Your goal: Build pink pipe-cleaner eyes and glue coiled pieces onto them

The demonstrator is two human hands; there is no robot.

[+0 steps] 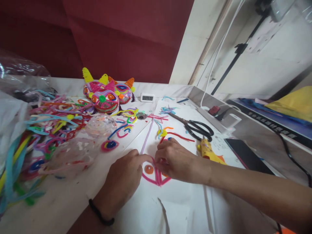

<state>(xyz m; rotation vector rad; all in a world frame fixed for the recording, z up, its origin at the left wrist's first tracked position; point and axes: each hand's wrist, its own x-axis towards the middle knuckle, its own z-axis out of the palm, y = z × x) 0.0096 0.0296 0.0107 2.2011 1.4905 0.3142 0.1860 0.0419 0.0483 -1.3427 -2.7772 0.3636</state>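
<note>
Both hands meet over a pink pipe-cleaner shape (159, 178) lying on white paper, with an orange round eye (149, 169) on its left side and another orange piece partly under my right fingers. My left hand (126, 174), a black band at its wrist, pinches the shape's upper left edge. My right hand (172, 161) has its fingers curled down onto the upper middle of the same shape; its fingertips are partly hidden. A lilac pipe cleaner (148, 135) runs away from my left fingers. Just beyond my right hand are a yellow piece (162, 133) and a red pipe cleaner (181, 136).
Black-handled scissors (198, 126), a yellow glue gun (208, 151) and a phone (248, 156) lie to the right. Loose pipe cleaners (53, 118) pile up at left beside clear plastic pieces (73, 156). Colourful horned heads (106, 97) and a small digital clock (147, 97) stand behind.
</note>
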